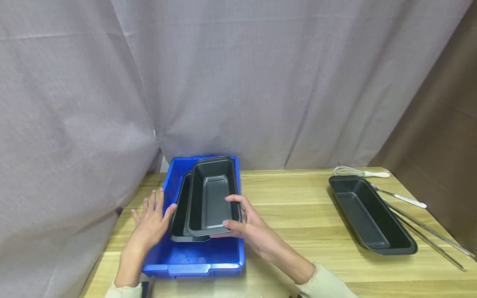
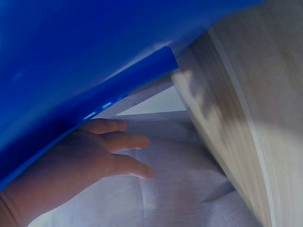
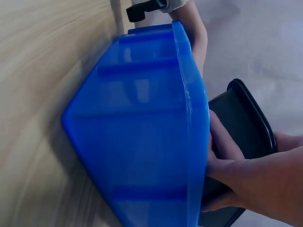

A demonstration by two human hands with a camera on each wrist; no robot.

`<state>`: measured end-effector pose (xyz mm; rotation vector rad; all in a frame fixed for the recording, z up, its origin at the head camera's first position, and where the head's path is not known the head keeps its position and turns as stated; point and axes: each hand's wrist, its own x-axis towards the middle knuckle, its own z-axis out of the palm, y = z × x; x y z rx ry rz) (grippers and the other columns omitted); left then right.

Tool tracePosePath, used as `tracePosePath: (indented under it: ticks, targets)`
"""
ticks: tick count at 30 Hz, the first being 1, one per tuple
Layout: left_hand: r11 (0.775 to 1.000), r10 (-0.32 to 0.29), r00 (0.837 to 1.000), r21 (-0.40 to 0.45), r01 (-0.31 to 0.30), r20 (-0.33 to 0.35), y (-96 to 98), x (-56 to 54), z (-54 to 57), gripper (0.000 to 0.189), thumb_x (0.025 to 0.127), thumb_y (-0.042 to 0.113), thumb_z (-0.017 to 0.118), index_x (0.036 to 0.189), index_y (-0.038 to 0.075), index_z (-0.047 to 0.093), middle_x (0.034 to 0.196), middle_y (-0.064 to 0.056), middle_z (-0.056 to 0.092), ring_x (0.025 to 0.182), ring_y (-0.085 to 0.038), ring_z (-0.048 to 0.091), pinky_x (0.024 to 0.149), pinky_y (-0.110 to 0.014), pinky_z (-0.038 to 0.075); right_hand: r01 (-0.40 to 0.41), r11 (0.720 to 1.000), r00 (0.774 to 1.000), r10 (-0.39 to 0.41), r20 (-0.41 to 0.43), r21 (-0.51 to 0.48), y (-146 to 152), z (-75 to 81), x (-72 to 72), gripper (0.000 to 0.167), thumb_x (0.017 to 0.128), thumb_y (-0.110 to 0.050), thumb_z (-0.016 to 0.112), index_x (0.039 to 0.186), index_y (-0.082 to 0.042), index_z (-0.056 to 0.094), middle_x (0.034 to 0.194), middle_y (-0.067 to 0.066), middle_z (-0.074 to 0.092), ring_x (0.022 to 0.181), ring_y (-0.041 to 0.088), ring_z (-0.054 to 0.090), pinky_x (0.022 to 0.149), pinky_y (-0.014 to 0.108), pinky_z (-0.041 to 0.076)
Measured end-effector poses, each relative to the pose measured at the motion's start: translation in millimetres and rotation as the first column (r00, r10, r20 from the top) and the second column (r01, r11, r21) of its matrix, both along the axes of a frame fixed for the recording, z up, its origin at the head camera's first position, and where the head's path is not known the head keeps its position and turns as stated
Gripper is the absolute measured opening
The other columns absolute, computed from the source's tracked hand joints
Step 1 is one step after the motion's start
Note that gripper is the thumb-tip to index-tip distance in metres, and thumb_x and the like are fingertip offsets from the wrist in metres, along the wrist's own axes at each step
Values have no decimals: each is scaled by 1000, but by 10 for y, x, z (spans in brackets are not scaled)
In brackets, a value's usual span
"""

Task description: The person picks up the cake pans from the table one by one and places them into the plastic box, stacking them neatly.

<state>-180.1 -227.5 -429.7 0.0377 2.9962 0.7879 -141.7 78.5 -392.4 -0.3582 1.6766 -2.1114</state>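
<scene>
A dark loaf pan [image 1: 216, 198] is tilted above the blue bin [image 1: 190, 265], partly over a second loaf pan [image 1: 182, 223] that lies in the bin. My right hand [image 1: 249, 231] grips the upper pan at its near right corner, one finger over the side and the thumb at the near rim. In the right wrist view, the bin's outer wall [image 3: 137, 113] hides part of that pan [image 3: 246, 123]. At the bin's left side, my left hand [image 1: 150, 225] has its fingers spread. The left wrist view shows this hand [image 2: 90, 156] beside the bin's rim, holding nothing.
Farther right on the wooden table [image 1: 290, 207] lies another loaf pan [image 1: 369, 215]. Around it are a whisk [image 1: 354, 171], a white-handled utensil [image 1: 406, 199] and long metal tongs [image 1: 428, 231]. Behind the table hangs a grey curtain [image 1: 261, 82].
</scene>
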Motion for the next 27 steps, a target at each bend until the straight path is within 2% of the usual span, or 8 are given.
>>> tracePosePath:
  ticks: [1,3,7,8,11,15,19,27]
  targets:
    - [1000,-2,1000,2,2,3,2,1,5,80,120,49,33,174,-3,4,178,-38,0,161,-67,1,119,-89,-9,-16,1000,1000,16,4,-23,-33,-9,-10,62,104,1,61,157,-10,31,173,31,0,113,43,79,127,62,37]
    - [1000,-7,1000,3,7,4,-2,2,6,80,120,51,31,174,-2,4,178,-38,0,161,-67,1,118,-90,-9,-35,997,999,36,11,-63,-104,-27,-31,60,104,5,58,156,-10,31,173,34,2,118,51,76,127,67,35]
    - [999,-8,999,30,9,-45,-17,8,-26,86,118,60,28,174,-3,9,177,-40,6,159,-70,5,117,-92,-6,-35,995,999,36,14,-93,-254,-69,-68,61,103,9,57,155,-8,30,164,40,28,122,55,72,116,67,49]
    - [999,-7,997,48,10,-72,-32,-6,-76,89,116,63,28,174,-2,11,176,-41,8,158,-72,8,116,-93,-3,-30,995,999,32,15,-98,-287,-83,-76,62,102,10,57,155,-7,30,162,40,33,123,55,72,111,68,53]
    - [997,-6,996,71,12,-91,-38,-5,-96,93,115,67,28,174,-3,12,175,-42,9,157,-73,9,115,-94,-1,-18,993,1000,21,21,-114,-376,-124,-91,63,100,13,56,155,-5,29,162,39,32,128,58,67,107,69,56]
    - [998,-13,999,57,15,-29,-13,10,-20,85,118,58,29,175,-2,7,178,-38,2,160,-69,4,118,-91,-5,-4,992,1000,8,25,-128,-456,-174,-108,64,98,16,54,154,-3,30,161,40,30,130,64,63,103,69,57]
    - [999,-17,1000,31,16,12,11,-2,23,80,120,51,29,175,-1,2,179,-37,-1,161,-67,2,120,-90,-5,0,995,1000,3,25,-102,-502,-204,-118,64,99,15,54,156,-4,30,160,40,34,124,64,67,104,68,58]
    - [999,-16,1000,28,16,-5,4,18,21,80,121,48,31,174,-5,3,177,-40,1,160,-69,5,120,-90,-3,8,999,999,-7,44,-31,-579,-203,-135,65,102,12,58,158,-7,30,156,38,41,116,64,70,101,66,60]
